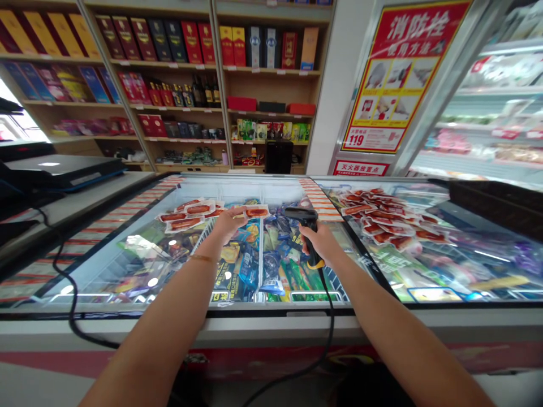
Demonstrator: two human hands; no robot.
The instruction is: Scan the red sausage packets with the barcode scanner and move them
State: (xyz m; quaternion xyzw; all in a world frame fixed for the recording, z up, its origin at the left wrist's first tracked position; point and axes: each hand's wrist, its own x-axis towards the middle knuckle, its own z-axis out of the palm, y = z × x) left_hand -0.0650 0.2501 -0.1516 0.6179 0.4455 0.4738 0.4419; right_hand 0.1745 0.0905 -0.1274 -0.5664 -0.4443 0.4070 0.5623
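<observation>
My left hand (231, 222) pinches the left end of a packaged sausage (257, 212) over the chest freezer. To its right, my right hand (314, 237) is wrapped round the handle of a black barcode scanner (302, 213) with yellow trim. The scanner's head points left, towards the packet, with a gap between them. Left of my left hand, a small pile of packaged sausages (193, 212) lies on the freezer's glass lid. A larger heap of the same packets (382, 217) rests on the lid at the right.
Frozen goods in wire baskets (241, 265) show inside the freezer (297, 333). The scanner's black cable (328, 322) hangs over the front edge. A dark flat device (63, 167) stands at the left. Shelves of boxes (169, 62) line the back wall beside a red-and-yellow poster (403, 79).
</observation>
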